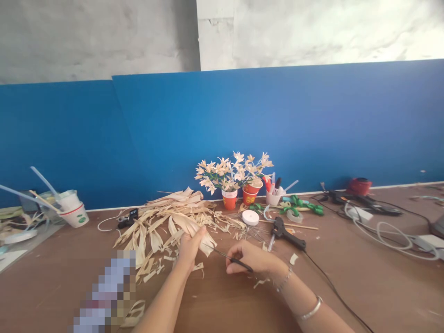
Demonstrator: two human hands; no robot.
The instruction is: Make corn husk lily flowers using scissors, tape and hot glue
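My left hand pinches a broad pale corn husk above the table, with the husk's cut-looking end pointing right. Closed round the dark handles of a pair of scissors is my right hand. The scissors' blades reach left to the edge of the husk; whether they are parted is too small to tell. Behind my left hand spreads a big heap of dry husks, with small scraps lying near it. A hot glue gun lies to the right, beyond my right hand.
Paper cups hold pale husk flowers at the back. Near them are a white tape roll, green tape and thin wires. Cables run across the right side; a cup with straws stands left. A blue partition closes off the back.
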